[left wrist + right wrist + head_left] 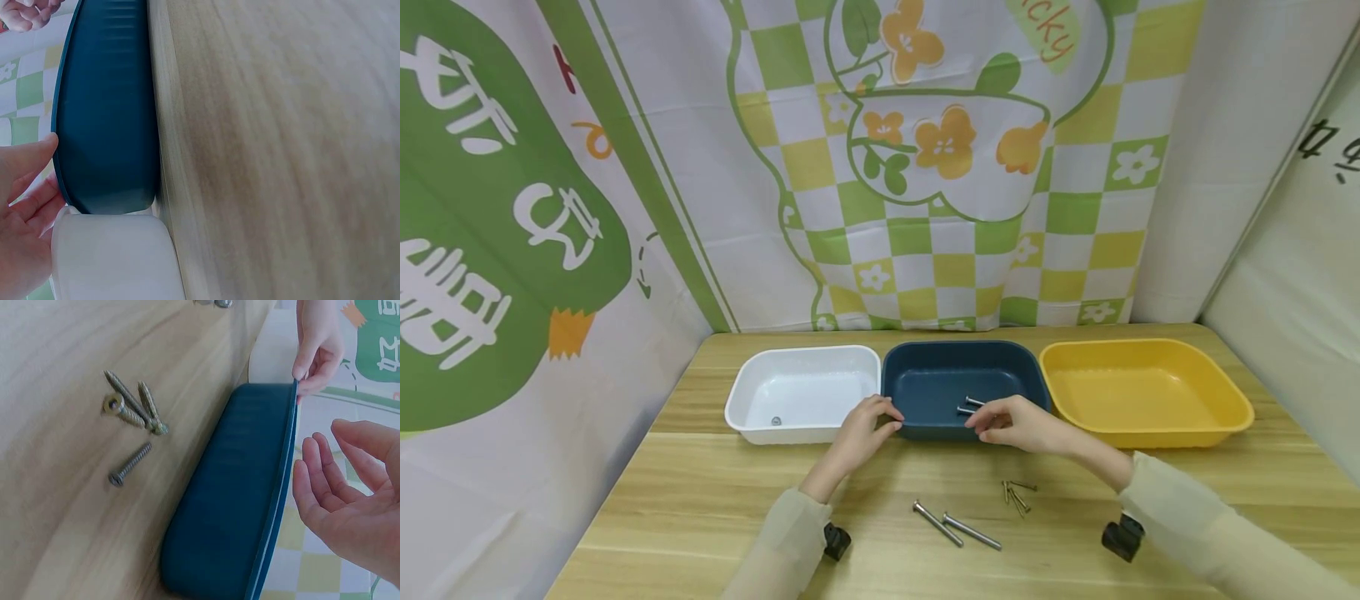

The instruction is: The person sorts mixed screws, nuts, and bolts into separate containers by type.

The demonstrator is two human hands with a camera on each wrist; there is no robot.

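My left hand [862, 431] pinches the near left corner of the dark blue bin's rim [57, 100], the thumb at the rim and the fingers curled behind it. Over the front right part of the dark blue bin [925, 429] is my right hand [1018, 422]. In the right wrist view its fingers [325, 481] are loosely bent, with nothing between them and the thumb. Two silver screws [967, 410] lie in the blue bin beside the right fingertips, partly hidden by that hand.
A white bin [805, 435] with a small round metal piece [777, 421] adjoins on the left; a yellow bin [1150, 439] stands right. Two long bolts [938, 525] lie on the wooden table [700, 517] in front, with several small brass-coloured screws [131, 403] further right.
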